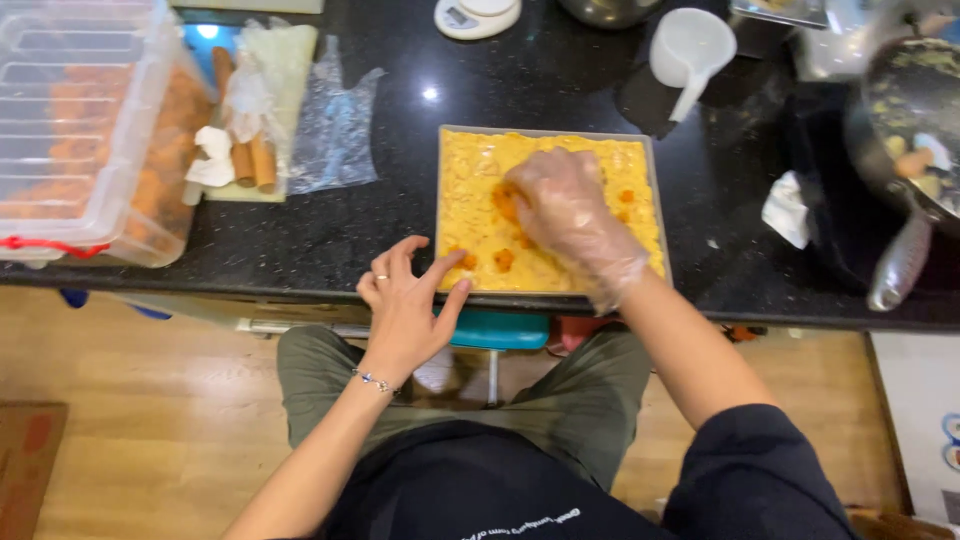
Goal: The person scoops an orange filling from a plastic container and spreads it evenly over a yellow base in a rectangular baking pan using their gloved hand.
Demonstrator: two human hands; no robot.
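Observation:
A rectangular metal tray lies on the black counter, filled with a yellow mixture dotted with orange pieces. My right hand, in a thin clear plastic glove, presses down into the mixture near the tray's middle, fingers bent on an orange piece. My left hand is bare, wears a ring and a bracelet, and rests with spread fingers against the tray's near left corner at the counter edge.
A clear plastic bin of orange food stands at the left, next to rolled sticks and plastic bags. A white scoop, a small scale, a crumpled tissue and a pan sit behind and right.

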